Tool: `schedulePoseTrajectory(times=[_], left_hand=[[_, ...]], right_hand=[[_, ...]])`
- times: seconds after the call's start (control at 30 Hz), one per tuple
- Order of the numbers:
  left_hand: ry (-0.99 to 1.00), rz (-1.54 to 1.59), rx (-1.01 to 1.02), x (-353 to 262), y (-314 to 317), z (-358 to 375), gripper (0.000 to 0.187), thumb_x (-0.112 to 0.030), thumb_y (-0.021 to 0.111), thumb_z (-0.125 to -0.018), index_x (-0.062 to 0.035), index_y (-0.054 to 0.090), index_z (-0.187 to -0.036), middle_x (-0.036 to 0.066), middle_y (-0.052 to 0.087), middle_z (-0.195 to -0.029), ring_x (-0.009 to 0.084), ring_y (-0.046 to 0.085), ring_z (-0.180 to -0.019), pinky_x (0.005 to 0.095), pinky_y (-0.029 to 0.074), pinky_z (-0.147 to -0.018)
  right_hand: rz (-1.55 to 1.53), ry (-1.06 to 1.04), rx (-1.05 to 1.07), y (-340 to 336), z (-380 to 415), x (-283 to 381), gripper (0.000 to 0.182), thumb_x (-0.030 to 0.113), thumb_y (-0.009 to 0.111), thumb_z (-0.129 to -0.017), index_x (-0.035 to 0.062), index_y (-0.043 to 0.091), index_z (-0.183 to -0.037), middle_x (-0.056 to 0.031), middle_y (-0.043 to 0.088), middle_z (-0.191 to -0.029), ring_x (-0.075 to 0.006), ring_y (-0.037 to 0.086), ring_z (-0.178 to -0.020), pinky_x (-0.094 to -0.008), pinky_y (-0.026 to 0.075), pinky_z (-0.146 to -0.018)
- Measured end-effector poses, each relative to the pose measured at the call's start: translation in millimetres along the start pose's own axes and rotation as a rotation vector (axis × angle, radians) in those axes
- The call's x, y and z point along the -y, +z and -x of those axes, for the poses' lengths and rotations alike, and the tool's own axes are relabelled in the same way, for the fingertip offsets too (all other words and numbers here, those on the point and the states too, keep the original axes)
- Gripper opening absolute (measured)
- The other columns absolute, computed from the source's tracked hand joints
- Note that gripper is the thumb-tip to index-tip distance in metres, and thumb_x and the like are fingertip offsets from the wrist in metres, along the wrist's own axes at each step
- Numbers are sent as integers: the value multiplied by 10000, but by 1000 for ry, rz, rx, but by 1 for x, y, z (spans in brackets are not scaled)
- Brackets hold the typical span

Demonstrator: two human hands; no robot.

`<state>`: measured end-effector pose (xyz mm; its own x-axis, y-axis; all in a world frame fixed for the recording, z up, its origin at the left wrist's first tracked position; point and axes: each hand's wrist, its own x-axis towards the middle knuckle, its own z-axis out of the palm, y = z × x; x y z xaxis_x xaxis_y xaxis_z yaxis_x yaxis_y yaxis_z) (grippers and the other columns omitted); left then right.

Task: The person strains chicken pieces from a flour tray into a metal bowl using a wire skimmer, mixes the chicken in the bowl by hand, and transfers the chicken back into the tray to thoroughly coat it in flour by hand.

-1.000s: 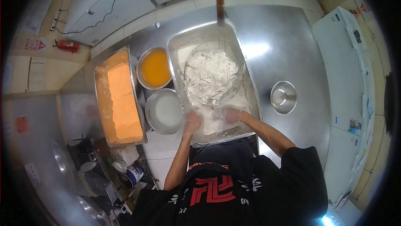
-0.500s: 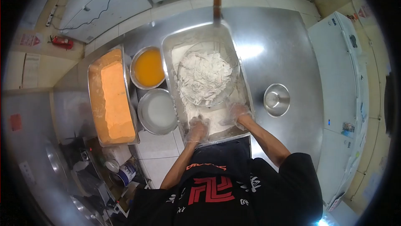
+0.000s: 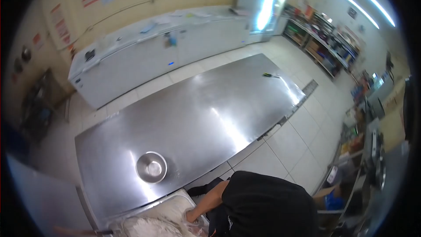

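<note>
My right hand (image 3: 194, 216), in a thin clear plastic glove, reaches down into the near end of a rectangular metal tray (image 3: 186, 193) at the bottom of the view. Its fingers are hidden and blurred, so what they touch cannot be made out. Beside it in the tray lies a heap of white floury pieces (image 3: 149, 229), cut off by the lower edge. My left hand is out of view. A small metal bowl (image 3: 151, 167) stands upright on the steel table, beyond the tray.
The long steel table (image 3: 193, 118) stretches away to the right, with a small dark-and-yellow tool (image 3: 270, 75) near its far end. White chest freezers (image 3: 144, 64) line the wall behind. Shelves with goods (image 3: 322, 46) and a lit glass-door fridge (image 3: 264, 9) stand farther off.
My view has swung to the right and up. The orange tray, the two liquid-filled bowls and my left hand have left the view. My right hand remains at the floury tray.
</note>
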<state>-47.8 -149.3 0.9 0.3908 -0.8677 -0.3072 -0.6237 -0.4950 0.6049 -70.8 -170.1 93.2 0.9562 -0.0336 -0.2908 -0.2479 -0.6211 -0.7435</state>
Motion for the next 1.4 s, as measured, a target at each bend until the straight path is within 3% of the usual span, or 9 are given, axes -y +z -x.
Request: schedulePoseTrajectory(times=[0.47, 1.4], left_hand=[[104, -13, 94, -30, 5, 6, 471, -202, 329, -870, -53, 301, -1316, 275, 320, -1292, 375, 383, -1141, 435, 267, -983], [62, 18, 69, -22, -9, 18, 475, -205, 323, -875, -33, 290, -1317, 249, 331, -1295, 349, 391, -1135, 413, 275, -982]], right_hand=[[-31, 77, -136, 18, 16, 20, 774, 349, 622, -668, -28, 290, -1256, -253, 450, -1156, -325, 452, -1088, -392, 334, -942], [-31, 65, -129, 23, 17, 34, 707, 321, 641, -630, -6, 370, -1195, -219, 494, -1094, -310, 482, -1032, -381, 362, -906]])
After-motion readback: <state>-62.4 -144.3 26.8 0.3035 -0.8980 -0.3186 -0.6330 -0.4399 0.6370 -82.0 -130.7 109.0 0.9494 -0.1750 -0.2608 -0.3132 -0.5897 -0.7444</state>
